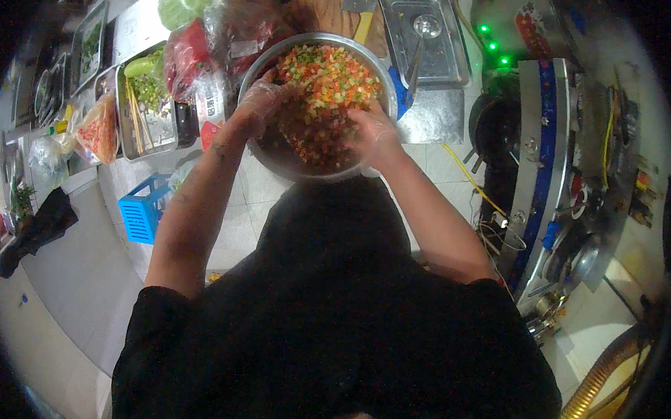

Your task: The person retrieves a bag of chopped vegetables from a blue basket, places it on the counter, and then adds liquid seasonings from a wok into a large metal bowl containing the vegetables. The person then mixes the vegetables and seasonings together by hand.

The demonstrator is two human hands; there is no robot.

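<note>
A large round metal bowl is in front of me, close to my body. Diced orange and green vegetables fill its far half, and a darker, browner diced mixture lies nearer to me. My left hand, in a clear plastic glove, reaches in over the left side, its thumb towards the middle. From the right, my right hand, also gloved, dips into the bowl, its fingers against the dice. Blur and the food partly hide the fingertips of both, so what they grip is unclear.
Beyond the bowl lie a wooden board and a yellow-handled cleaver. A metal tray with a ladle stands right of them. Plastic bags and a tray of chopped greens are left. A blue basket sits lower. The stove flanks my right.
</note>
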